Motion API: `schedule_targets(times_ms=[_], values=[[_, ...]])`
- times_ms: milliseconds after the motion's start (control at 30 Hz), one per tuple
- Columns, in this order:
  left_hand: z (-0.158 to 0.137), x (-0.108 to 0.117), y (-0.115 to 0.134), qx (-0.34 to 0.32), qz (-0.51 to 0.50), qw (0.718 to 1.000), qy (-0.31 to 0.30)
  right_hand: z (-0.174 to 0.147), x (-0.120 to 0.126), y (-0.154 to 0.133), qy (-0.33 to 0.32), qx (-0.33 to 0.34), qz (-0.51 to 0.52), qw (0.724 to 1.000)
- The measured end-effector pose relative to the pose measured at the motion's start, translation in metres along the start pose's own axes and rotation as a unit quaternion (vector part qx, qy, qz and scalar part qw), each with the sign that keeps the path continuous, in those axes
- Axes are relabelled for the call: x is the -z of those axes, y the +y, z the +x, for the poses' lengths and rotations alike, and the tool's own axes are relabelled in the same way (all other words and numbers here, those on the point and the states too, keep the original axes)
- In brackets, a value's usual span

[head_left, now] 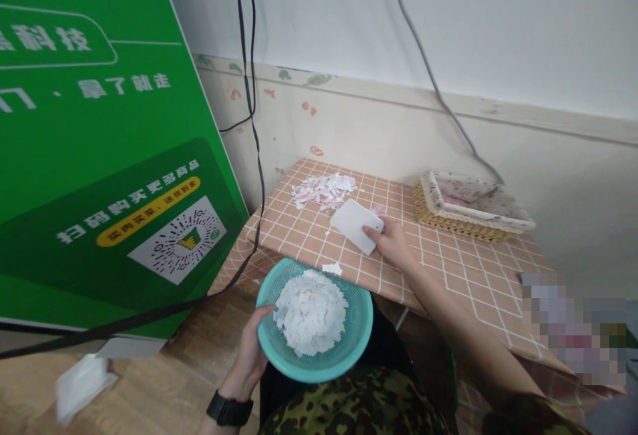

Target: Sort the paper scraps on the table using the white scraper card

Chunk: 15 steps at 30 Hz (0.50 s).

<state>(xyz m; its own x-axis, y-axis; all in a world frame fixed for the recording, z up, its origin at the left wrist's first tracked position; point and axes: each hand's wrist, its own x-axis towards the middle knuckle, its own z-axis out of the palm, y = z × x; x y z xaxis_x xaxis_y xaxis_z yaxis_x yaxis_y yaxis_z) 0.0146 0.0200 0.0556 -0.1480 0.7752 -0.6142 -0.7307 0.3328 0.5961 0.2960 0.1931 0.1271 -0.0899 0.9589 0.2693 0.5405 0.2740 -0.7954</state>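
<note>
My left hand (253,345) grips the rim of a teal plastic colander (359,335) just below the table's front edge. A heap of torn white paper scraps (312,312) fills its middle. Over the table my right hand (391,241) holds a flat white scraper (356,222) with rounded corners, thumb on top. Behind the scraper lies a loose pile of white and pink paper scraps (321,189). One bigger white scrap (332,268) rests at the table edge beside the colander's rim.
A wicker basket (468,229) with a cloth lining stands at the table's back right. The table has a brown checked cloth (478,282). On the left rises a green machine (100,129), with a black strap (256,189) hanging before it. A white packet (82,385) lies on the floor.
</note>
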Motion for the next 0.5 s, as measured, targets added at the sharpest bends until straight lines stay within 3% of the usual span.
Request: schedule_targets(times_ms=[133, 200, 333, 500], values=[[-0.001, -0.001, 0.001, 0.004, 0.004, 1.0, -0.007, -0.004, -0.003, 0.004, -0.002, -0.085, 0.138, 0.987], [-0.001, -0.001, 0.001, 0.004, 0.005, 1.0, -0.005, -0.007, -0.002, 0.004, 0.0, -0.097, 0.161, 0.982], [-0.001, -0.001, 0.001, 0.003, 0.001, 1.0, 0.007, -0.007, 0.006, 0.002, 0.012, -0.018, 0.024, 0.999], [-0.001, -0.001, 0.0, 0.008, 0.006, 1.0, -0.001, -0.008, 0.016, -0.009, 0.002, 0.062, -0.143, 0.988]])
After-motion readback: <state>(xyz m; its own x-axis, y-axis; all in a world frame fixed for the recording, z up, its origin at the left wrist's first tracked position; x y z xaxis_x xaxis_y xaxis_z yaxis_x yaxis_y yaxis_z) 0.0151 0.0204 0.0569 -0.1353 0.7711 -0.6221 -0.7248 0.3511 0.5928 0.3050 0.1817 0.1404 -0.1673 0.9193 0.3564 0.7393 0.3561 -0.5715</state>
